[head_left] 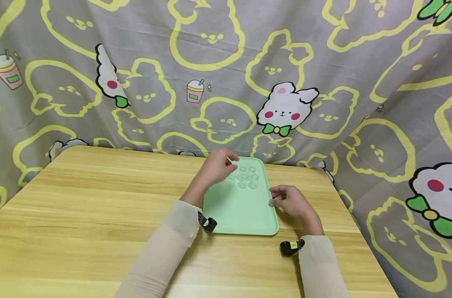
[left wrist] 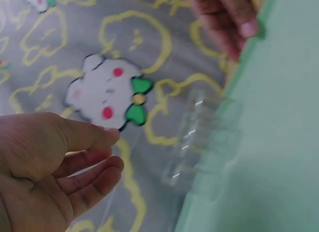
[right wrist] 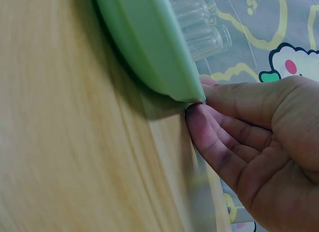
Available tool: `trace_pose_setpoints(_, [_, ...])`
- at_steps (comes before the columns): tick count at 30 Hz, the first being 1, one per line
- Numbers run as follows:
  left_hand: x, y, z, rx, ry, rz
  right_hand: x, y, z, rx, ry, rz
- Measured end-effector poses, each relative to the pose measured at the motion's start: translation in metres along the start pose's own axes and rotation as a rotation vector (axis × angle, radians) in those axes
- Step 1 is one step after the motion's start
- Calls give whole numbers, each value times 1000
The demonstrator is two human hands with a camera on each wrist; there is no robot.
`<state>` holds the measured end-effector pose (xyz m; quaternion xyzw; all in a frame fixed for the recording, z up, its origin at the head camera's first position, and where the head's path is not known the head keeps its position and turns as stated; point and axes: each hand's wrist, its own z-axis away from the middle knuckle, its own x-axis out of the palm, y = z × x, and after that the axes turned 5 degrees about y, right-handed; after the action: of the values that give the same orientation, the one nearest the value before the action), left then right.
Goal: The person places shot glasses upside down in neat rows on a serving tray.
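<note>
A pale green tray (head_left: 241, 213) lies on the table with several small clear glass-like cups (head_left: 252, 186) grouped towards its far end. In the right wrist view, these clear cups (right wrist: 209, 42) stand up above the tray's rim. My right hand (head_left: 291, 200) pinches the tray's right rim, thumb above and fingers below. Over the far left of the tray hovers my left hand (head_left: 218, 165), close to the cups and partly hiding some of them. Its thumb and fingers (left wrist: 97, 137) are slightly bent and apart, and I see nothing held between them.
The wooden table (head_left: 99, 207) stretches out around the tray. A grey patterned curtain (head_left: 144, 54) hangs behind the table and along its right side. A small black camera (head_left: 207, 222) is strapped on the left wrist, another black camera (head_left: 290, 247) on the right.
</note>
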<state>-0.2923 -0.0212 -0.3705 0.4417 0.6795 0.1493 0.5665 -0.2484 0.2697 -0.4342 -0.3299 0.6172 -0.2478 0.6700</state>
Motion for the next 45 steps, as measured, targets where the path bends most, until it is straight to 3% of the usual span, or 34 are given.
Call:
trace_pose_setpoints(6, [-23,-10,2,-20,-6,37,-1,1,2,1,-3,-6])
trace_pose_setpoints(14, [-39,-27,4,-32,-17,44,-1,2,1,-3,-4,-7])
trace_pose_setpoints(23, [-57,-49,10,-111,-52,24,0,1,0,3,-5,0])
trace_pose_setpoints(28, [-62,-61,11,-130,-90,42,0,0,-1,1,-7,-8])
trace_pose_setpoints(35, [-67,-72,14,-155,-203,29,0,-1,-2,1,-1,-3])
trace_pose_setpoints(45, [-62,-89,18,-196,-308,-28,0,1,0,8,-5,-3])
